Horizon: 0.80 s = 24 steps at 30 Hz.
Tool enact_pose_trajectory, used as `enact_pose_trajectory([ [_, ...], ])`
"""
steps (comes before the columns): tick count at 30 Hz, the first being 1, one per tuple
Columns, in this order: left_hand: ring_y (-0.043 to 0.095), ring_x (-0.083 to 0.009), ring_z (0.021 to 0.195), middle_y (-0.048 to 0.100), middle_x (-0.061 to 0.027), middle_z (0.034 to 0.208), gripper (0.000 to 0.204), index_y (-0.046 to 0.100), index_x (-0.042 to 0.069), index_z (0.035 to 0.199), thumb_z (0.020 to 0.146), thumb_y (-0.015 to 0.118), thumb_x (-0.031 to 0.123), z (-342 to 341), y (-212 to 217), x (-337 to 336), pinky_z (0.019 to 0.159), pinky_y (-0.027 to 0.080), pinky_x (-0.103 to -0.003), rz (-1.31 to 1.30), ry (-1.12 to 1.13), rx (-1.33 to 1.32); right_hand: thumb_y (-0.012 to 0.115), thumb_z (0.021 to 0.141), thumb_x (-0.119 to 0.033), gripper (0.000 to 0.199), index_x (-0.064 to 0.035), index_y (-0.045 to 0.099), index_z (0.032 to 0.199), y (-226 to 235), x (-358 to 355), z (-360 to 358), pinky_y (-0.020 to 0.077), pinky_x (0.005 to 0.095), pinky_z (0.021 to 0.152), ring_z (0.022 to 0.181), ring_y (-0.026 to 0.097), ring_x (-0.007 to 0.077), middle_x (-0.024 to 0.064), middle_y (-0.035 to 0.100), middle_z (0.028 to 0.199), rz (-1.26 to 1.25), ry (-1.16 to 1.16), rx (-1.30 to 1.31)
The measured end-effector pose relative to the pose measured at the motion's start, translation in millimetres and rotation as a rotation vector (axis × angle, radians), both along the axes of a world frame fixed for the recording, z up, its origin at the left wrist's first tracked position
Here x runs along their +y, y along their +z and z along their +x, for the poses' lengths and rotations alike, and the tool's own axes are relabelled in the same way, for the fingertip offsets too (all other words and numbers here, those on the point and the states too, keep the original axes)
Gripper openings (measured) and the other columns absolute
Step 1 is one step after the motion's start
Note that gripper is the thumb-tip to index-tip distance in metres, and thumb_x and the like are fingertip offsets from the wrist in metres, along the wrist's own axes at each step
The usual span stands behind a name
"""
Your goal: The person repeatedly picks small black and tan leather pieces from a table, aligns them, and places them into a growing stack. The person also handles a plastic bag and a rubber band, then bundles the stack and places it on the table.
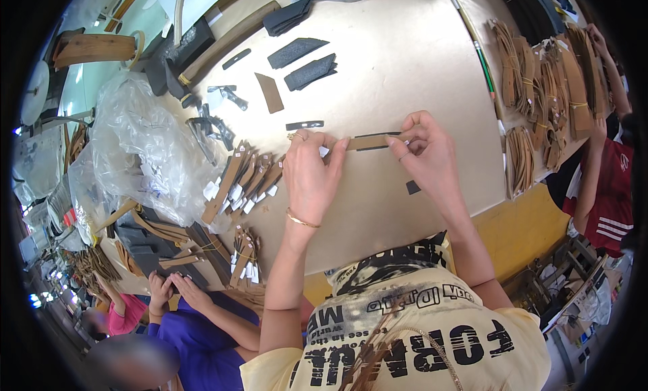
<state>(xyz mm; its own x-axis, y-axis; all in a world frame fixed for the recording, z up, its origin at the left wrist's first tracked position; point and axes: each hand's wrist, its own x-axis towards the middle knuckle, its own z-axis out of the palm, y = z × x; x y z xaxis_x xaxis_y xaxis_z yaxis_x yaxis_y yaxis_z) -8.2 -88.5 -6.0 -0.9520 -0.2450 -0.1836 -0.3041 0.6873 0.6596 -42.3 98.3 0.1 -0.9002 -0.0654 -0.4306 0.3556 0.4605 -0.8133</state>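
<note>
Over the surface (398, 67) | brown strip (370, 143): long axis left-to-right, right end slightly farther away | left hand (310, 168), right hand (433, 155): fingers (341, 147) pinching opposite ends

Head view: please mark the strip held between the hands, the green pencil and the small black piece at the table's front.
Strip (371, 143): head view, brown part between its dark edges.
Pencil (484, 68): head view, green shaft.
Black piece (413, 187): head view, middle of its face.
</note>
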Motion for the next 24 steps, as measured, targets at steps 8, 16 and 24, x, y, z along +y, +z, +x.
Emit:
enact_pose_trajectory([
  [8, 0.061, -0.034, 0.075, 0.063, -0.0173, 0.08, 0.024, 0.069, -0.002, 0.08, 0.081, 0.078, 0.02, 1, -1, -2, 0.071, 0.047, -0.042, -0.017, -0.011, 0.005, 0.072, 0.084, -0.005, 0.009, -0.0004, 0.065, 0.088, -1, -1, 1, 0.0392, 0.0203, 0.05, 0.054, 0.052, 0.0026, -0.0005, 0.061, 0.064, 0.03, 0.016, 0.001],
  [16, 0.058, -0.0243, 0.067, 0.053, -0.0075, 0.079, 0.013, 0.07, 0.01, 0.094, 0.084, 0.074, 0.017, 22, -19, 19, 0.056, 0.046, -0.035, -0.264, 0.058, 0.306, 0.071, 0.084, -0.004, 0.022, -0.003, 0.055, 0.098, -2, -1, 0, 0.04, 0.0217, 0.05, 0.054, 0.053, 0.0043, 0.0019, 0.064, 0.068, 0.014, 0.016, 0.027],
  [24, 0.05, -0.0172, 0.056, 0.049, -0.0024, 0.074, 0.041, 0.072, 0.015, 0.111, 0.074, 0.065, 0.0, 33, -39, 8, 0.051, 0.043, -0.031, -0.443, -0.41, 0.469, 0.072, 0.083, -0.006, 0.034, -0.0037, 0.049, 0.108, -3, 1, 2, 0.0451, 0.0269, 0.051, 0.056, 0.06, 0.0108, 0.0094, 0.067, 0.07, -0.047, -0.01, 0.032],
])
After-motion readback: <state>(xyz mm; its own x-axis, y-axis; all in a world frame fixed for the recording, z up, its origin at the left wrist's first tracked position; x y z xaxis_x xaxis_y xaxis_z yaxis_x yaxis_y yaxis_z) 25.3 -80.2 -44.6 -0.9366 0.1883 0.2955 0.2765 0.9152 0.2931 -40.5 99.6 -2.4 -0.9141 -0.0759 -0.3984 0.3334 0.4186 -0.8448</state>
